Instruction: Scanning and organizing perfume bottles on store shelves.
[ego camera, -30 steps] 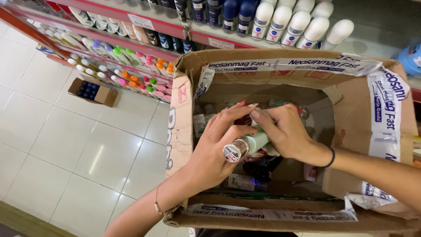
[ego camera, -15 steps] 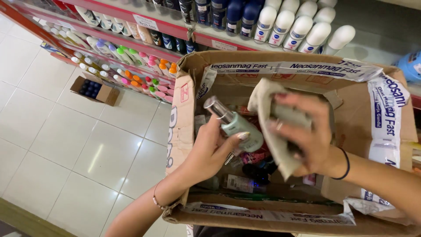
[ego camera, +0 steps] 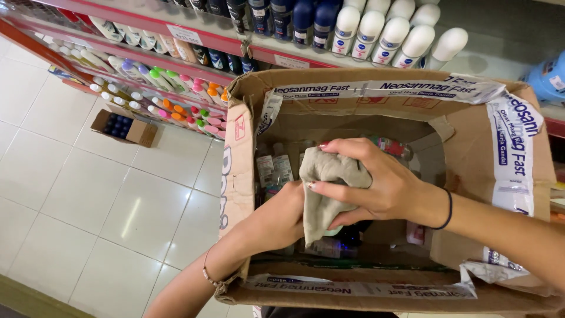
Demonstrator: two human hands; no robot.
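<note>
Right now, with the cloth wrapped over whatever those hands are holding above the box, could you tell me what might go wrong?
The right hand presses a beige cloth over something that the left hand holds from below. The cloth hides it, so the grip may be unsure, and it could slip onto the bottles packed inside the cardboard box. The box's torn, taped flap looks weak and might give if leaned on.

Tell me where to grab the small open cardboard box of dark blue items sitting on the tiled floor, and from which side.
Grip the small open cardboard box by its two long side walls, coming straight down from above. It sits flat on the white tiled floor with its flaps open and its sides free, though the shelf rack stands close behind it. Its dark blue contents fill the inside, so probably the walls are the safest hold.
</note>
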